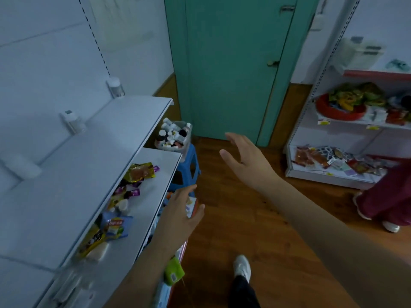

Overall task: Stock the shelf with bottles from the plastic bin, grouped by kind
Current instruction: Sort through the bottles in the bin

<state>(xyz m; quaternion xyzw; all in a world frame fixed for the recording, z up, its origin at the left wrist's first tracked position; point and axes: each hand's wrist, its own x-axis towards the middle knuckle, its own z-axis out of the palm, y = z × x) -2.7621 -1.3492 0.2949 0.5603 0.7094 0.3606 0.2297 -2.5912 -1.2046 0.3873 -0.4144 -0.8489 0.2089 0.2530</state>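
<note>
Left hand (181, 210): fingers straight and spread, holding nothing, at 7 o'clock, beside the shelf edge.
Right hand (244, 158): released, fingers relaxed, near centre, above the wooden floor (244, 218).
Plastic bin (174, 135): at 11 o'clock, full of small bottles, standing on a blue stool (189, 163) beside the green door (233, 63).
Top shelf (89, 152): three white bottles well apart along the back wall, nearest (22, 166), middle (73, 122), farthest (115, 86).
Lower shelf (155, 185): snack packets (138, 172).

Bin's bottles (173, 134) (labels too small)
</note>
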